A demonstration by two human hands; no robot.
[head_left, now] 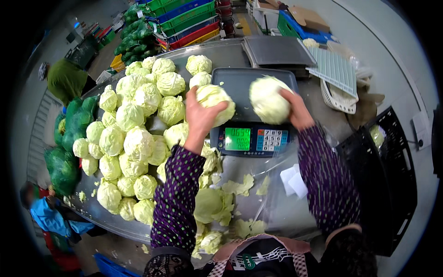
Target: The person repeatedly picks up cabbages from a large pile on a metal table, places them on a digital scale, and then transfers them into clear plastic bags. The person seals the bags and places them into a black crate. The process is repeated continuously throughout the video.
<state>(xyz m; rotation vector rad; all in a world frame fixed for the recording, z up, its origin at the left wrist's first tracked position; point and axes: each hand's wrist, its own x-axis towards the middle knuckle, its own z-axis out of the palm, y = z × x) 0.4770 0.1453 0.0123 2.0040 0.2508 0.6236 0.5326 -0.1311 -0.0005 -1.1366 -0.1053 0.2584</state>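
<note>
Purple oversleeves [177, 198] with pale dots are worn behind each grip [199, 115]; farther back, black lace sleeves [168, 265] and a pink-edged dark apron [265, 264] are worn.

Wall [406, 69]: pale, smooth, 2 o'clock; pale box [420, 128] on it, 3 o'clock | Floor [138, 258]: grey, 7 o'clock; yellow stripe [244, 24], 12 o'clock | Worktop [179, 51]: metal, centre | Crates [187, 21]: stacked, between 11 and 12 o'clock | Ribbed strip [39, 138]: grey, 9 o'clock

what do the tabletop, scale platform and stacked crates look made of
Tabletop: probably stainless steel, smooth and grey with a dull metallic sheen.
Scale platform: dark grey with a satin finish; plastic or coated metal, the look leaves it open.
Stacked crates: likely moulded plastic, given their even, bright green, blue, red and yellow colours.
</note>
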